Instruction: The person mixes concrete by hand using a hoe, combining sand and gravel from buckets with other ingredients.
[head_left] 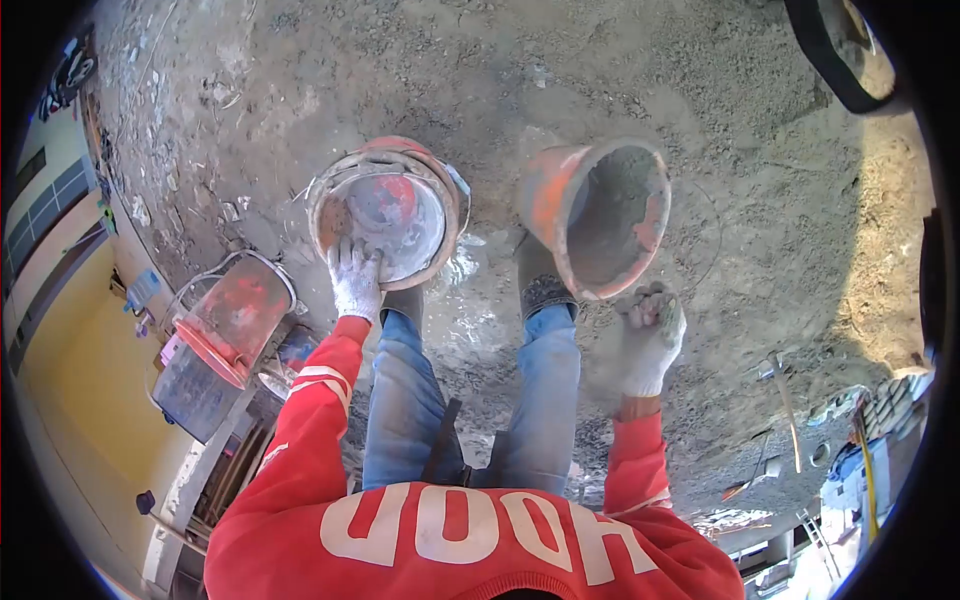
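Note:
My left hand (355, 278), in a whitish knitted glove, grips the near rim of a dirty, reddish bucket (440, 235) with its fingers over the inner edge. This bucket seems to sit in a stack, and pale grey residue coats its inside. To the right, an orange bucket (545, 205) smeared with grey tilts with its mouth facing right and toward me. Just below its rim is my right hand (652, 335), gloved too, its fingers curled closed. What they hold, if anything, is hidden. A thin curved line beside that bucket may be a wire handle or a mark.
Rough grey ground (720, 100) surrounds my boots. A red bucket (240, 305) lies by a dark tub (205, 385) at left, near a yellow wall (90, 360). Tools and a long-handled stick (787, 415) lie at right. A black curved object (835, 60) stands at upper right.

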